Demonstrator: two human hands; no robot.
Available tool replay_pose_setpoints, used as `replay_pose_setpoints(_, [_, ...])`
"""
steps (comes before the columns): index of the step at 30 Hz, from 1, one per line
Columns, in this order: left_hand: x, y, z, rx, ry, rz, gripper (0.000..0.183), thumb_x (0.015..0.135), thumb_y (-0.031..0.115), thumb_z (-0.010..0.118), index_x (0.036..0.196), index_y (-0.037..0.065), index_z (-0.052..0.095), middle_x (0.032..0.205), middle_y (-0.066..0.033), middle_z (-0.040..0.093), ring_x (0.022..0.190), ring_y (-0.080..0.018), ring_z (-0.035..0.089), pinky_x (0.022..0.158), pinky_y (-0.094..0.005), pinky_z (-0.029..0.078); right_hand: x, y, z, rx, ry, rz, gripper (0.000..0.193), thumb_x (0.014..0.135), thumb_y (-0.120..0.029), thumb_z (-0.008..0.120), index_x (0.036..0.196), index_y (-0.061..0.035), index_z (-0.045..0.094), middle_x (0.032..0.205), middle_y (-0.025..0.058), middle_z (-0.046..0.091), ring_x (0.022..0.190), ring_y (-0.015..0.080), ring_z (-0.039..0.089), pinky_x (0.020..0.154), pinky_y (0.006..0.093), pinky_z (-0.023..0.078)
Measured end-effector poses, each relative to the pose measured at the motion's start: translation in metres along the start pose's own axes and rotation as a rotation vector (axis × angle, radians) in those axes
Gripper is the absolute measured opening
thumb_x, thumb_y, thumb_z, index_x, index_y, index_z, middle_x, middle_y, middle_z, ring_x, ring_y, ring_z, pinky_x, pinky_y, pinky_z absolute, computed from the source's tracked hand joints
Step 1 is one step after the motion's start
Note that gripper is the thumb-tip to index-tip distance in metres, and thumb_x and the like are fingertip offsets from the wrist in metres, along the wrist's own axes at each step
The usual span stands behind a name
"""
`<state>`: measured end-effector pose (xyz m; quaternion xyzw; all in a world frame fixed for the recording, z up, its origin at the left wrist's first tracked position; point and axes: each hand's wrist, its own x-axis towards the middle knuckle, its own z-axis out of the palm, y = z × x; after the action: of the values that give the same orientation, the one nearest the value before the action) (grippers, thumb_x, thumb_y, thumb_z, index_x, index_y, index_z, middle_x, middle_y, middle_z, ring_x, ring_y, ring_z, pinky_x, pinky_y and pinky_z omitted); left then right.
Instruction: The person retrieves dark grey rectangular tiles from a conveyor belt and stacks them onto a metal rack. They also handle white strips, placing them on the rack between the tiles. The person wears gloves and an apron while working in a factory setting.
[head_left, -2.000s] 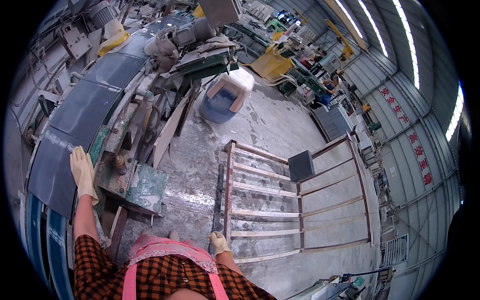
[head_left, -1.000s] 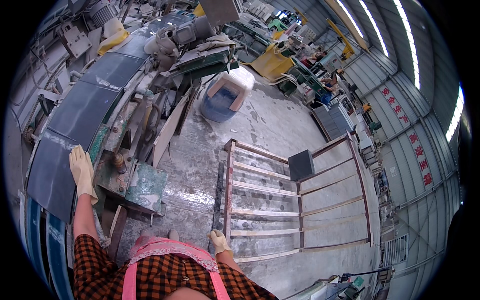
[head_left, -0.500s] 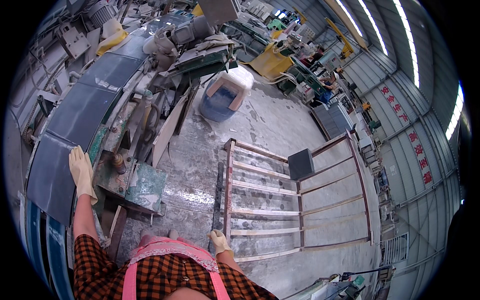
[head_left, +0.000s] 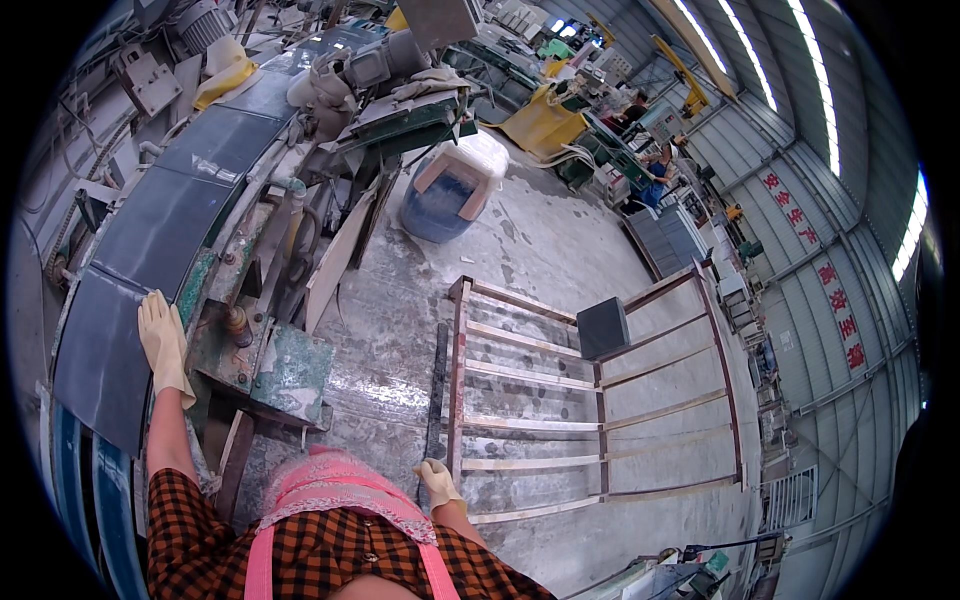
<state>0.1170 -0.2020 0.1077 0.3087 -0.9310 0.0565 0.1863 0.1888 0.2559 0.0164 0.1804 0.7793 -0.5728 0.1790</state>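
My left hand [head_left: 163,340], in a cream rubber glove, lies on the right edge of a dark grey stone slab [head_left: 100,345], fingers stretched out and close together. The slab is the nearest of several laid end to end along a machine bed at my left. My right hand [head_left: 438,484], gloved alike, hangs low in front of me with its fingers curled; whether anything is in them is hidden. Beside it a long dark strip [head_left: 438,390] runs away along the floor, next to the near left corner of a low metal rack [head_left: 530,424].
A dark block [head_left: 602,329] sits on the rack. Green machine parts [head_left: 292,374] jut out between the slabs and the floor. Farther off stand a blue and white tub [head_left: 440,205], a motor [head_left: 385,62] and a yellow cover [head_left: 540,122]. A person [head_left: 655,180] works at the far right.
The front of my pink apron has swung forward and now hides my feet. Both hands stay in nearly the same place.
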Motion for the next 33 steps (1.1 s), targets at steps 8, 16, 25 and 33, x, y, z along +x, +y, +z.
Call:
replay_pose_setpoints(8, [0.0002, -0.001, 0.0025, -0.007, -0.014, -0.005, 0.037, 0.082, 0.021, 0.034, 0.112, -0.001, 0.036, 0.112, -0.0162, 0.04, 0.107, -0.0264, 0.033, 0.092, -0.0337, 0.022, -0.001, -0.0012, 0.0003, -0.035, 0.018, 0.076, 0.026, 0.076, -0.021, 0.043, 0.085, 0.0025, 0.05, 0.076, 0.0084, 0.057, 0.071, 0.0126, 0.052, 0.067, 0.0236, 0.04])
replay_pose_setpoints(16, [-0.0001, -0.0018, 0.0031, -0.001, 0.004, 0.011, 0.037, 0.083, 0.021, 0.032, 0.112, -0.002, 0.035, 0.112, -0.0163, 0.039, 0.107, -0.0262, 0.033, 0.093, -0.0335, 0.022, -0.0026, -0.003, 0.0018, 0.045, -0.008, 0.048, 0.03, 0.077, -0.02, 0.043, 0.093, 0.004, 0.047, 0.079, 0.0103, 0.057, 0.075, 0.0142, 0.053, 0.069, 0.0238, 0.04])
replay_pose_setpoints(25, [0.0, -0.0004, -0.002, -0.007, 0.008, 0.015, 0.037, 0.082, 0.02, 0.033, 0.111, -0.002, 0.036, 0.11, -0.0177, 0.04, 0.105, -0.0272, 0.034, 0.092, -0.0338, 0.023, -0.0045, -0.0059, 0.0035, 0.053, 0.016, 0.024, 0.026, 0.074, -0.02, 0.043, 0.084, 0.003, 0.05, 0.076, 0.0096, 0.057, 0.073, 0.0143, 0.052, 0.067, 0.0248, 0.04])
replay_pose_setpoints(33, [-0.0003, -0.003, 0.0052, -0.014, 0.063, 0.032, 0.036, 0.082, 0.02, 0.034, 0.11, -0.002, 0.036, 0.109, -0.0174, 0.041, 0.105, -0.0275, 0.035, 0.091, -0.034, 0.024, -0.004, -0.0044, 0.0047, 0.072, 0.023, -0.003, 0.024, 0.073, -0.02, 0.042, 0.077, 0.0016, 0.052, 0.073, 0.0084, 0.057, 0.068, 0.0137, 0.051, 0.065, 0.0251, 0.039])
